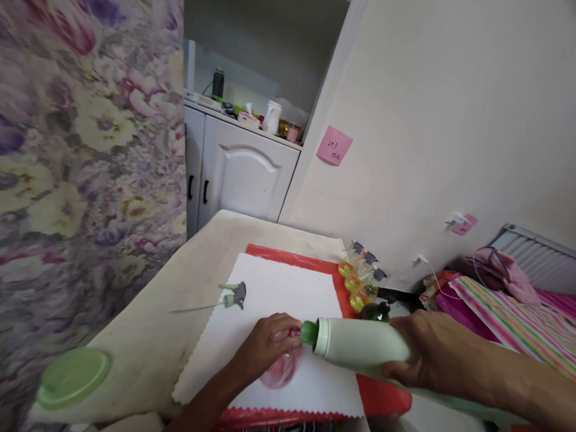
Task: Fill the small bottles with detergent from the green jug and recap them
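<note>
My right hand [441,357] grips a large pale green bottle [359,344] tipped on its side, its dark green spout pointing left. My left hand [264,347] is wrapped around a small clear bottle with pink liquid [280,367], held right under the spout on a white cloth [285,291]. A spray pump head with its long tube [231,296] lies loose on the cloth to the left. The cloth covers a red mat [291,257] on a cream table [181,288].
Several small spray bottles with yellow liquid [359,281] stand at the table's far right edge by the wall. A green lid [74,375] lies near the front left corner. A flowered curtain [77,158] hangs left; a striped bed cover [515,318] is right.
</note>
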A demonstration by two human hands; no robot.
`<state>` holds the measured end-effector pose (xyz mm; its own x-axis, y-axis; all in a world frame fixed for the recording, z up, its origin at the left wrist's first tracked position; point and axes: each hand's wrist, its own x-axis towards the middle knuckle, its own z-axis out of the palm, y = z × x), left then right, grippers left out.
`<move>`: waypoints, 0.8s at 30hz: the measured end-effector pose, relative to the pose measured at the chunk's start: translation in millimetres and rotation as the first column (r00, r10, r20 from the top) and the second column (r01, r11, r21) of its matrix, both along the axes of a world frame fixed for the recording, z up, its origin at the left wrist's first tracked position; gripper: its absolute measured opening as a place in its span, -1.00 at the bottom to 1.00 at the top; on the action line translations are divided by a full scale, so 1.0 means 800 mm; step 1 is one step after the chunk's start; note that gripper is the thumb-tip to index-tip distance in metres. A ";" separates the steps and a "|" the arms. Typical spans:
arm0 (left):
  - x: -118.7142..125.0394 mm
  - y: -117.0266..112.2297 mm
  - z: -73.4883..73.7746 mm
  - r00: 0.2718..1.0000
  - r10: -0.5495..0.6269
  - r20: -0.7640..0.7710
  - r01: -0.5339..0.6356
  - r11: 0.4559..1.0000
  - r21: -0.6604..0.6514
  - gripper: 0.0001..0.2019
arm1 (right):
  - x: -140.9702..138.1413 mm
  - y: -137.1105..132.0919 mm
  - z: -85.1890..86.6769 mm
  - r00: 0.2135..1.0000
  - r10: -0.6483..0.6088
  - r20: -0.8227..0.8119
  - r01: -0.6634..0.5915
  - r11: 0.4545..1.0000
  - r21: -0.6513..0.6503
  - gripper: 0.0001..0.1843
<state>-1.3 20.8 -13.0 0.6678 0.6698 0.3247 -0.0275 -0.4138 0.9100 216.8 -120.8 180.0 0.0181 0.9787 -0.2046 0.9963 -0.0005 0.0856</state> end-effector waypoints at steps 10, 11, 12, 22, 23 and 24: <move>-0.001 0.001 -0.002 1.000 -0.009 0.014 0.009 1.000 -0.014 -0.81 | -0.006 0.000 0.003 1.000 -0.027 0.010 0.027 1.000 0.000 -0.75; -0.001 0.001 -0.001 1.000 -0.005 0.012 0.005 1.000 -0.013 -0.81 | -0.006 0.000 0.002 1.000 -0.021 0.008 0.021 1.000 0.001 -0.75; -0.001 0.001 -0.001 1.000 -0.001 0.010 0.001 1.000 -0.013 -0.81 | -0.005 -0.001 0.002 1.000 -0.017 0.006 0.017 1.000 0.000 -0.75; -0.001 0.001 -0.001 1.000 -0.010 0.021 0.011 1.000 -0.022 -0.80 | -0.003 0.001 0.001 1.000 -0.004 0.014 0.004 1.000 0.016 -0.74; 0.000 0.001 -0.002 1.000 -0.007 0.016 0.008 1.000 -0.021 -0.80 | -0.004 0.001 0.001 1.000 0.000 0.017 0.000 1.000 0.018 -0.74; 0.000 0.001 -0.002 1.000 -0.005 0.011 0.005 1.000 -0.020 -0.80 | -0.004 0.000 0.001 1.000 -0.002 0.020 0.002 1.000 0.018 -0.74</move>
<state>-1.4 21.6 -14.5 0.6674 0.6731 0.3186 -0.0393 -0.3954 0.9177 213.5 -120.7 180.9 0.0240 0.9821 -0.1868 0.9944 -0.0042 0.1057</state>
